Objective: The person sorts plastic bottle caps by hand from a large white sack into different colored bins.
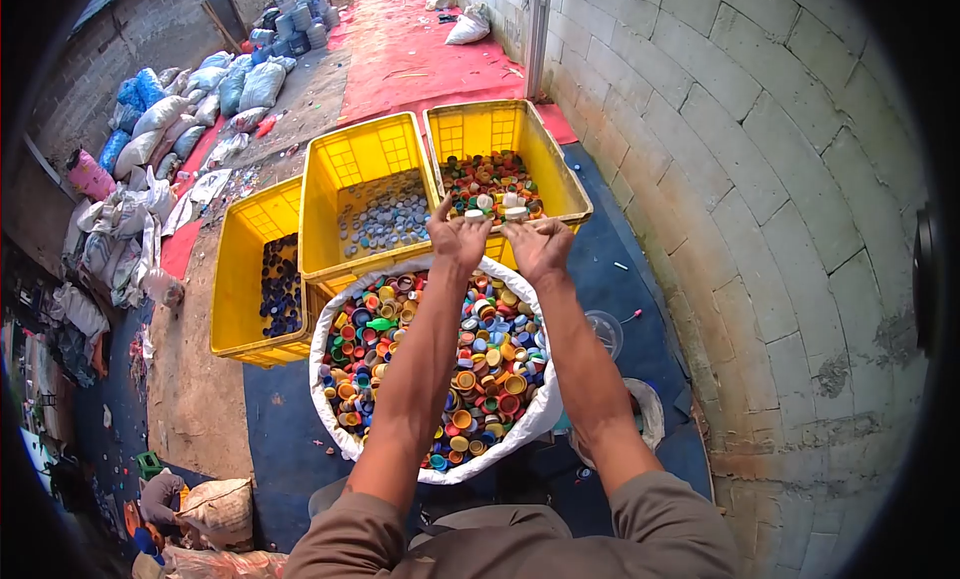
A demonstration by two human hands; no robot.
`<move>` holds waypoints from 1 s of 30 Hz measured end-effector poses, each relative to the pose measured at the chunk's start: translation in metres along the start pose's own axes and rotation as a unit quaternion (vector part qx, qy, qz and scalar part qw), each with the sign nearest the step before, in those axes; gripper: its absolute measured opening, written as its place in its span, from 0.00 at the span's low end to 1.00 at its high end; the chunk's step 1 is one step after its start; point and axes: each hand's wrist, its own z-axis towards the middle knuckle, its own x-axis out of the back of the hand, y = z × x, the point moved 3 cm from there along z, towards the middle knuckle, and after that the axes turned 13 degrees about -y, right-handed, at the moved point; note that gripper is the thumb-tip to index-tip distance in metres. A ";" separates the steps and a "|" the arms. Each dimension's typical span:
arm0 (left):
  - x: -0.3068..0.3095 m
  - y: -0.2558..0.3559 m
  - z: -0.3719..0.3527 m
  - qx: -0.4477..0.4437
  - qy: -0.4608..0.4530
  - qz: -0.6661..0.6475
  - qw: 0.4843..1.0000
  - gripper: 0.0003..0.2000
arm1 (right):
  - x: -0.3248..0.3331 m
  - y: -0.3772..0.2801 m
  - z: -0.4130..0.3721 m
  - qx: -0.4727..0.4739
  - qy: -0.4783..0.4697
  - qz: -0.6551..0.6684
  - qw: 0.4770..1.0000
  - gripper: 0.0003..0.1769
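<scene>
Both my hands are stretched out to the near rim of the right-hand yellow crate (572, 194). My left hand (460, 241) has its fingers closed at a white bottle cap (474, 217). A second white cap (516, 215) sits at the fingertips of my right hand (540, 247), whose fingers are curled. Just beyond them, more white caps (484, 202) show above the red, orange and green caps (490, 169) in that crate. Below my forearms stands a white sack (325, 414) full of mixed coloured bottle caps (490, 354).
The middle yellow crate (320, 194) holds pale caps; the left yellow crate (228, 279) holds dark ones. A block wall (740, 209) runs along the right. Stuffed sacks (160, 119) are piled at left. Near my right arm are a clear container (605, 331) and a bucket (650, 409). A person (160, 504) is at lower left.
</scene>
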 end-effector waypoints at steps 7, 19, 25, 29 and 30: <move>0.009 0.036 -0.029 -0.036 0.023 0.046 0.998 0.48 | -0.012 -0.005 -0.040 0.023 -0.003 -0.112 0.993 0.45; 0.168 0.041 -0.349 -0.062 0.285 0.189 0.937 0.10 | 0.122 0.072 -0.299 -0.073 0.047 -0.805 0.587 0.18; 0.199 0.022 -0.442 -0.048 0.374 0.241 0.894 0.09 | 0.124 0.114 -0.314 -0.018 -0.139 -0.902 0.408 0.14; 0.199 0.009 -0.460 -0.011 0.380 0.243 0.893 0.10 | 0.121 0.135 -0.287 0.004 -0.176 -0.911 0.374 0.18; 0.198 0.006 -0.461 -0.002 0.376 0.252 0.892 0.10 | 0.113 0.140 -0.280 0.006 -0.183 -0.910 0.372 0.21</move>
